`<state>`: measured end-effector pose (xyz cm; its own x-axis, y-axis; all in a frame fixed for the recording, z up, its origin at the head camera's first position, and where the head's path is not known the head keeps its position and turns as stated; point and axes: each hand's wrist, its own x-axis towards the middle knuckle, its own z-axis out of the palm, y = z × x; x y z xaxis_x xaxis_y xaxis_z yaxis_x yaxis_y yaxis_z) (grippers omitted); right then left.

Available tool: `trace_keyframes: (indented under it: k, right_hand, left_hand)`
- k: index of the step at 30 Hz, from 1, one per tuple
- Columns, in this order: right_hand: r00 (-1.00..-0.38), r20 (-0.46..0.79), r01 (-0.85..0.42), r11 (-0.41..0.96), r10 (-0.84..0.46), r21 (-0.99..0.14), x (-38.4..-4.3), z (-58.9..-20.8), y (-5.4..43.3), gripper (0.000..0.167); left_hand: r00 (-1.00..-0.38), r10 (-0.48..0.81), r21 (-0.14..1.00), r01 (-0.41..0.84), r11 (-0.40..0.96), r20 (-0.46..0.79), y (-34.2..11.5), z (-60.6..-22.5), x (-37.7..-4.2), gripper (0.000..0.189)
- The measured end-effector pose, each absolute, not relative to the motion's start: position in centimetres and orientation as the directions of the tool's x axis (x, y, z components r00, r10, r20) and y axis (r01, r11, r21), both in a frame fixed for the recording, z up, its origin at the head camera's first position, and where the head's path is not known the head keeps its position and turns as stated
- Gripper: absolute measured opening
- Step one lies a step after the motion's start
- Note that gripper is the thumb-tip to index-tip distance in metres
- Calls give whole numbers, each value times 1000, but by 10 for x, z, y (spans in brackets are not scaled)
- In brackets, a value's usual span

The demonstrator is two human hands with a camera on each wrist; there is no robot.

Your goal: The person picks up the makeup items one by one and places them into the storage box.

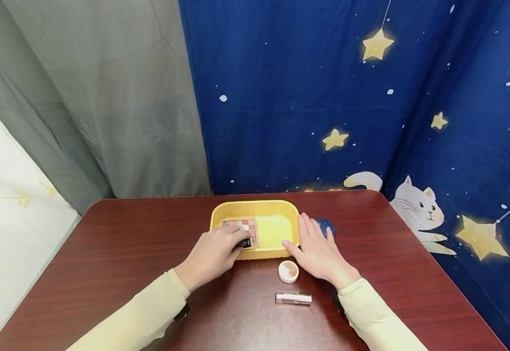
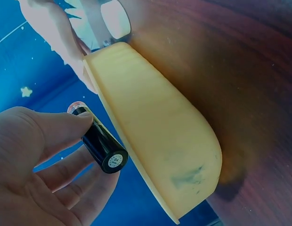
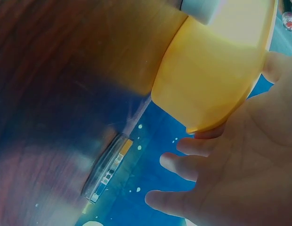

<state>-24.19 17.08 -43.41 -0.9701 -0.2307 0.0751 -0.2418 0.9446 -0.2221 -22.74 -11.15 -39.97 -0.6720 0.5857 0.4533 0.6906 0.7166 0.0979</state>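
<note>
My left hand [image 1: 214,251] pinches a black lipstick tube [image 2: 100,141] between thumb and fingers, over the near left rim of a yellow plastic basket [image 1: 257,208]. The tube has a round white label on its base and a clear, pinkish far end. Below that hand, an eyeshadow palette [image 1: 252,229] lies inside the basket's left part, partly hidden by the fingers. My right hand [image 1: 318,251] rests against the basket's right side with fingers straight and thumb over the near rim. A dark blue round compact [image 1: 323,224] lies just beyond it, partly covered.
In front of the basket on the dark red table [image 1: 119,263] is a small round three-section concealer pot [image 1: 288,271]. A shiny silvery-pink lipstick [image 1: 293,298] lies nearer to me. Grey and blue starry curtains [image 1: 281,97] hang behind the table's back edge.
</note>
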Motion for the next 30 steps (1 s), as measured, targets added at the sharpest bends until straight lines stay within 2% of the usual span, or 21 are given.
trace_keyframes:
  k: [6,23,30]
  right_hand:
    - [-969,83,-245,944,-232,-223,-242,-435,171,95]
    - [-968,83,-250,944,-238,-214,-242,-438,171,97]
    - [-969,83,-246,944,-234,-219,-243,-435,171,96]
  left_hand:
    - [-689,566,118,676,728,453,-110,-401,-238,21]
    - [-734,564,173,654,736,378,-107,-405,-258,29]
    - [-756,569,191,641,743,325,-107,-403,-265,22]
